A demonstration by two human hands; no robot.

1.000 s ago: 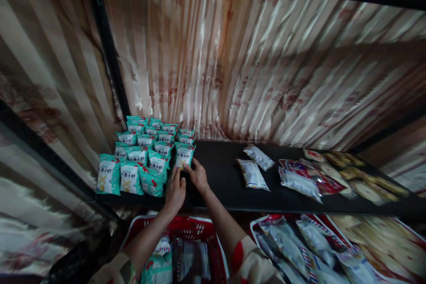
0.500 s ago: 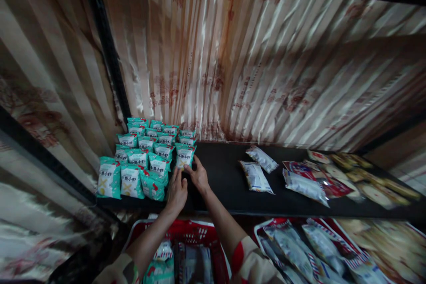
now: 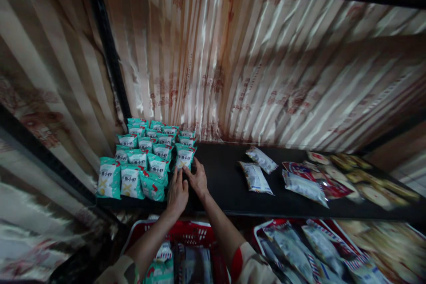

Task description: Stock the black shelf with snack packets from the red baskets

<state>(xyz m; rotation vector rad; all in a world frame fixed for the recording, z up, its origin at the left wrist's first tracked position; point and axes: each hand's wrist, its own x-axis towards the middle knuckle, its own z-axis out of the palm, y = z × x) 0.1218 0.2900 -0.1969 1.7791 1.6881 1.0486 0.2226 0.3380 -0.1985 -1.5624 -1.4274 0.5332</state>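
Observation:
A teal and white snack bag (image 3: 185, 154) stands upright at the front of the rightmost row on the black shelf (image 3: 216, 186). My left hand (image 3: 178, 193) touches its lower left side, and my right hand (image 3: 198, 179) is against its lower right edge, so the bag sits between my fingers. Both thumbs point inward near its bottom. To the left, several matching snack bags (image 3: 132, 182) stand in close rows. One of them, a bag turned askew (image 3: 153, 185), leans at the front beside my left hand.
Two white packets (image 3: 255, 177) lie right of my hands. Farther right are a red package (image 3: 336, 186) and flat yellowish packs (image 3: 379, 193). Below the shelf edge stand a red basket (image 3: 199, 230) and another basket of white packets (image 3: 289, 248). A dark post (image 3: 108, 49) rises at left before a striped curtain (image 3: 213, 53).
Almost nothing differs. Both hands stay at the same bag, with the right hand shifted very slightly.

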